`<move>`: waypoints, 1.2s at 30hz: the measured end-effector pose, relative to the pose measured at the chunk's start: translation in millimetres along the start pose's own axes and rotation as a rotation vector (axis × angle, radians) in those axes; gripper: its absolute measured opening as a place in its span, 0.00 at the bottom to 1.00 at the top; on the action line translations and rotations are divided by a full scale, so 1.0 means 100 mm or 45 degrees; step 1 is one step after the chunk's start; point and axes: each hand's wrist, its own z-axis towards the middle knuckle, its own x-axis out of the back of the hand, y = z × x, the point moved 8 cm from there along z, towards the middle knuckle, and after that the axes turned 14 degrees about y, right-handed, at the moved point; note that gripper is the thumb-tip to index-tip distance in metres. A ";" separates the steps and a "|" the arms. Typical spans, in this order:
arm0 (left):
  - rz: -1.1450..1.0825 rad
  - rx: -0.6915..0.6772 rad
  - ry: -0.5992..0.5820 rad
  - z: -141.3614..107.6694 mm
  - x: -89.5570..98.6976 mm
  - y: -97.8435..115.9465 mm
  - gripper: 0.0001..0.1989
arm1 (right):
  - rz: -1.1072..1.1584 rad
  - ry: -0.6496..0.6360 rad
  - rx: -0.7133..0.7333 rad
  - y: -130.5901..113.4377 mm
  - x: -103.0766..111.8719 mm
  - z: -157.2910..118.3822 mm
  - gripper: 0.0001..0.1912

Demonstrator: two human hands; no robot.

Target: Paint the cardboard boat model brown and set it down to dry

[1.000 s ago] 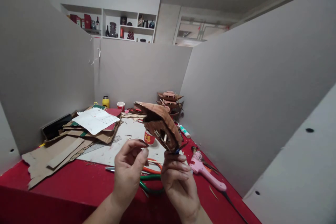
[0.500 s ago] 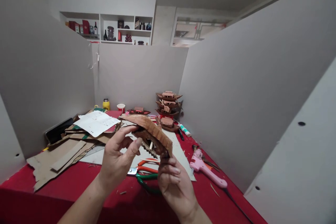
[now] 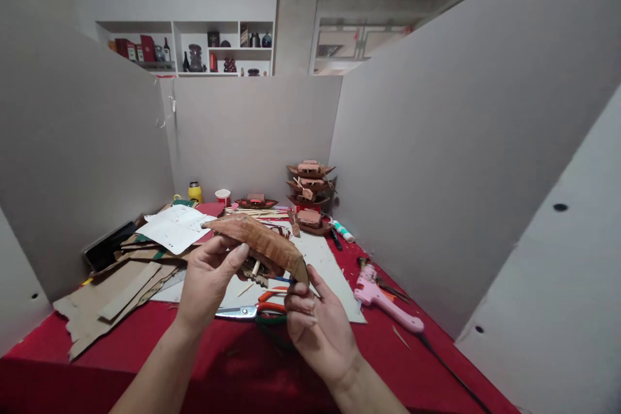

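A brown model boat [image 3: 262, 239] is held up over the table with its curved hull facing me and its deck side turned down and away. My left hand [image 3: 206, 284] pinches it near the left end, thumb against the hull's lower edge. At the right end, my right hand [image 3: 317, 326] grips the tip between thumb and fingers. A pale little stick [image 3: 256, 268] shows below the hull; the rest of the deck side is mostly hidden. Beneath the boat lie scissors [image 3: 247, 312] with orange and green handles, partly covered by my right hand.
Several similar model boats [image 3: 310, 184] are stacked at the back right. A pink glue gun [image 3: 388, 304] lies on the right of the red-covered table [image 3: 233, 369]. Cardboard pieces [image 3: 111, 291] and white paper [image 3: 177, 226] are heaped at left. Grey partitions [image 3: 252, 129] enclose the table.
Both hands have carried the boat slightly left, and it has tilted so more of the hull's outer side shows. The scissors' blades are now more exposed. The camera view has shifted a little.
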 end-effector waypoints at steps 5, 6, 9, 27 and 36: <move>-0.091 0.080 -0.011 0.08 0.08 -0.16 0.13 | 0.060 0.081 0.012 -0.02 0.08 0.05 0.12; -0.088 0.099 -0.030 0.08 0.08 -0.18 0.13 | 0.070 0.094 0.019 -0.02 0.09 0.06 0.12; -0.070 0.137 -0.074 0.08 0.08 -0.20 0.14 | 0.090 0.122 0.051 -0.05 0.12 0.08 0.11; 0.211 -0.070 0.352 -0.54 0.09 -0.63 0.29 | 0.202 -0.133 -0.068 -0.03 0.00 -0.03 0.08; 0.819 -0.885 0.625 -0.50 0.00 -0.26 0.46 | 0.182 -0.127 -0.054 0.06 -0.04 0.04 0.06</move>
